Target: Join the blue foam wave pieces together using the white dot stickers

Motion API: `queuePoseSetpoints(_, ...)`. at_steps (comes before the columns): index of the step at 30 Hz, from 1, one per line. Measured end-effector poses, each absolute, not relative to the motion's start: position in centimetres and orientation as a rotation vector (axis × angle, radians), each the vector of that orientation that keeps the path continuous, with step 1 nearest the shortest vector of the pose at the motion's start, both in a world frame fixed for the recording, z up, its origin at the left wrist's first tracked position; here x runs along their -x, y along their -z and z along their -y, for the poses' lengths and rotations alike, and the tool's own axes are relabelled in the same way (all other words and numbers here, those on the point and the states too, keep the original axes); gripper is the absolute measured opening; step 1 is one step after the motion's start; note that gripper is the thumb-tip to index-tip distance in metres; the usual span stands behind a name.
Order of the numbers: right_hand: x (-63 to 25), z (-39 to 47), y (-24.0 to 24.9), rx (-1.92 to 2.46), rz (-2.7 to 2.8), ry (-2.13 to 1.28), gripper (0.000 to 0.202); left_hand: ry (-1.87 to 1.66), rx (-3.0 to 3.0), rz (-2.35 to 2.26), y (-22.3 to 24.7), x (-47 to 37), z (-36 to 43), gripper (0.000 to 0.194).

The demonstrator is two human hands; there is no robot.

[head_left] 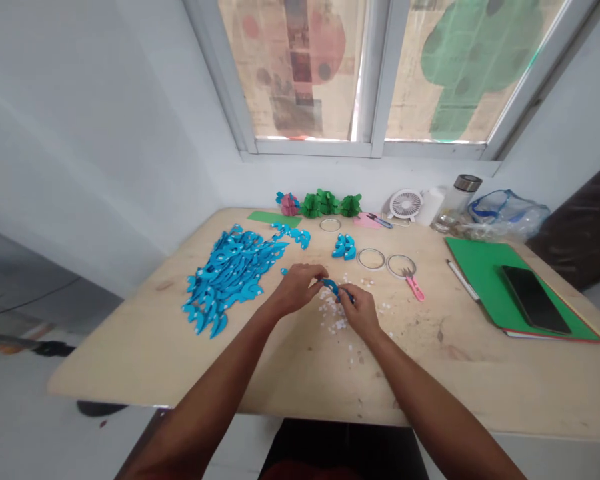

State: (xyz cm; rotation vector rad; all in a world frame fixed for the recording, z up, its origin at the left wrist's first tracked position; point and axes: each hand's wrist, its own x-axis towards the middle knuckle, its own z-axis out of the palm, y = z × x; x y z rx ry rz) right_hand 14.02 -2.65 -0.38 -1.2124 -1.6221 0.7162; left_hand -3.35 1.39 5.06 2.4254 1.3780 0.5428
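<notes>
Between my two hands, over the middle of the table, is a curved blue piece [331, 287]. My left hand [300, 287] is closed on its left end, and my right hand [359, 308] pinches the right end. Small white scraps [336, 325] lie scattered below and around my right hand. To the left spreads a large heap of blue pieces [240, 263] with white spots. A small cluster of blue pieces [344, 247] sits just beyond my hands, and a few more [297, 235] lie near the heap.
Rings [371, 259] and pink-handled snips [414, 285] lie right of centre. A phone [535, 299] rests on a green folder [480, 267] beside a white pen [463, 279]. Along the wall stand green paper shapes [327, 203], a small fan [405, 204] and a bottle [460, 197].
</notes>
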Motion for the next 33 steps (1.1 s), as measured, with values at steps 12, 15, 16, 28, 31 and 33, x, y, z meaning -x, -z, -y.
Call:
queuePoseSetpoints(12, -14.2, 1.5, 0.9, 1.149, 1.095, -1.053, 0.033, -0.364, -2.128, -2.174, -0.9, 7.3, 0.6, 0.024)
queuePoseSetpoints(15, -14.1, 1.6, 1.0, 1.132, 1.056, -1.079, 0.034, -0.304, -2.135, -2.196, -0.9, 6.8, 0.2, 0.018)
queuePoseSetpoints(16, -14.1, 1.6, 1.1, 1.129, 1.058, -1.077, 0.034, -0.314, -2.115, -2.195, -0.9, 6.8, 0.1, 0.016)
queuePoseSetpoints(28, -14.1, 1.4, 1.4, 1.062, 0.931, -1.145, 0.029, -0.663, -2.075, -1.972, -2.6, 5.2, 2.3, 0.009)
queuePoseSetpoints(31, -14.0, 1.3, 1.6, 1.029, 0.935, -1.149, 0.028, -0.809, -2.155, -1.924, -3.8, 5.0, 2.6, 0.014)
queuePoseSetpoints(33, -14.0, 1.2, 1.7, 1.016, 0.914, -1.163, 0.028, -0.927, -2.144, -1.844, -4.4, 4.7, 2.9, 0.015)
